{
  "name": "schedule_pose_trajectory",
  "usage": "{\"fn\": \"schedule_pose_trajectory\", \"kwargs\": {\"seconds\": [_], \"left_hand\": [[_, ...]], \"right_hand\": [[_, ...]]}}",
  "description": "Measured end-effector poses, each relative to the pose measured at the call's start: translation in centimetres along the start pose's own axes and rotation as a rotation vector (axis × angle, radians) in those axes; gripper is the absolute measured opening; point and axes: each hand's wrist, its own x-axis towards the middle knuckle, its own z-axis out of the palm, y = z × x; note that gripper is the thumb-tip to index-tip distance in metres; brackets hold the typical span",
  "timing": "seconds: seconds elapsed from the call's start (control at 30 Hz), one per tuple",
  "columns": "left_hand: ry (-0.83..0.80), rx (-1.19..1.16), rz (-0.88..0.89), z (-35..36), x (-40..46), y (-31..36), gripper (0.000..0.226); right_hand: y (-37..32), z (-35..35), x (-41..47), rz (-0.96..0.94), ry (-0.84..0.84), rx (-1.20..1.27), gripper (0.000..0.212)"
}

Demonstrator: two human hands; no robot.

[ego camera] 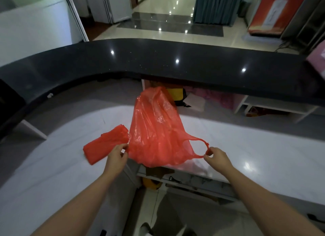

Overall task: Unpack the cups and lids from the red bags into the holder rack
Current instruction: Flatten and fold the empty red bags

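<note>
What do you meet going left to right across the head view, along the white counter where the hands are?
Folded red bag → left hand pinching the open bag's edge → open red bag → its stretched handle loop → right hand pinching that loop.

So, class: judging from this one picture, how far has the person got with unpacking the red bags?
Done: one red bag lies folded flat on the white counter, apparently emptied. In hand: the left hand and right hand pinch the handles of a second bag, which hangs limp and looks empty. Left: unclear, since no cups, lids or rack show in view.
</note>
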Motion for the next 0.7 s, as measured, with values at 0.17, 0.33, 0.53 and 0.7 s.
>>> {"fn": "schedule_pose_trajectory", "kwargs": {"seconds": [0.17,0.33,0.53,0.7], "left_hand": [[-0.076,-0.029,-0.018,0.1,-0.2,-0.6,0.030],[-0.155,-0.166,-0.129,0.1,-0.3,-0.8,0.030],[-0.220,-0.778,-0.636,0.2,-0.4,-0.4,0.035],[-0.295,-0.931,-0.655,0.6,-0.1,-0.1,0.033]], "right_hand": [[-1.3,0.2,-1.1,-0.086,0.055,0.058,0.052],[-3.2,-0.1,-0.8,-0.158,0.135,0.146,0.016],[-2.7,-0.7,-1.0,-0.038,0.085,0.253,0.016],[-2.2,-0.7,-1.3,-0.029,0.057,0.262,0.014]]}}
